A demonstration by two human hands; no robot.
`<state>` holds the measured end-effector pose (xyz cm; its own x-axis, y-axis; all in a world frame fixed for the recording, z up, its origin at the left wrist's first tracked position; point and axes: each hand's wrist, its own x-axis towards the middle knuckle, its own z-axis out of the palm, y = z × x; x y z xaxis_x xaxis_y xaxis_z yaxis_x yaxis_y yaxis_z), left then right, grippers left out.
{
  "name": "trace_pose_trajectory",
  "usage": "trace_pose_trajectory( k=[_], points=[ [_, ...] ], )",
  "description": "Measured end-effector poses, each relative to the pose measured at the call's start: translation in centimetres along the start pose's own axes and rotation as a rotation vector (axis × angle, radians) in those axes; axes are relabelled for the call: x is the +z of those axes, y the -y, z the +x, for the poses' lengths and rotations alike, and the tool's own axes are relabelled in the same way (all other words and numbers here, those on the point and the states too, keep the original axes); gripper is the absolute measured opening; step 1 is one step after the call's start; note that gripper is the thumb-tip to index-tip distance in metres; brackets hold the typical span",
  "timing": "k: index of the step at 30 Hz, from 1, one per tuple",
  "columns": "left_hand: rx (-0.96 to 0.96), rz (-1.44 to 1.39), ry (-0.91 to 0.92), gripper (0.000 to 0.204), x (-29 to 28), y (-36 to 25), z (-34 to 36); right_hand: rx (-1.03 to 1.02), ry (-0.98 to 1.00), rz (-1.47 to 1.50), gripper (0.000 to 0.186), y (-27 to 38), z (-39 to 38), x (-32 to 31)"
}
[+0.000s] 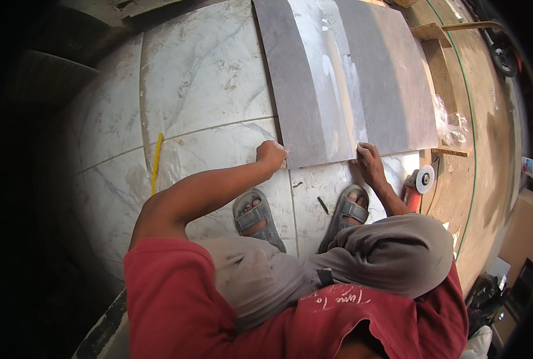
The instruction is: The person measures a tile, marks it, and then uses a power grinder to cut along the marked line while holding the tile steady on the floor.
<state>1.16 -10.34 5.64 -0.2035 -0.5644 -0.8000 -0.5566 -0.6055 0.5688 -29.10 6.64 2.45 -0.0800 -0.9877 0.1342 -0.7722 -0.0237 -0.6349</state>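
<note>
A large grey tile lies in front of me, with a pale, streaked band running along its length. My left hand is closed on its near left corner. Further right, my right hand grips the near edge beside the pale band, fingers over the top and the rest of the hand partly below the edge. The near edge looks slightly off the floor at my hands, though how high I cannot tell.
White marbled floor tiles lie under and left of the panel. A yellow measuring strip rests at the left. By my right knee stands a red angle grinder with a pale disc. Crumpled clear plastic, a small dark stick and a green line also show.
</note>
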Motion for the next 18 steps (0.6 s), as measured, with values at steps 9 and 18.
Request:
trace_pose_trajectory(
  k=[9, 18],
  points=[
    [-0.016, -0.019, -0.121, 0.009, 0.8, -0.4, -0.2, -0.031, -0.001, -0.027, 0.053, 0.1, 0.5, -0.3],
    [-0.054, 0.102, -0.069, 0.005, 0.8, -0.5, 0.3, -0.010, 0.002, -0.025, 0.052, 0.3, 0.3, -0.3]
  ],
)
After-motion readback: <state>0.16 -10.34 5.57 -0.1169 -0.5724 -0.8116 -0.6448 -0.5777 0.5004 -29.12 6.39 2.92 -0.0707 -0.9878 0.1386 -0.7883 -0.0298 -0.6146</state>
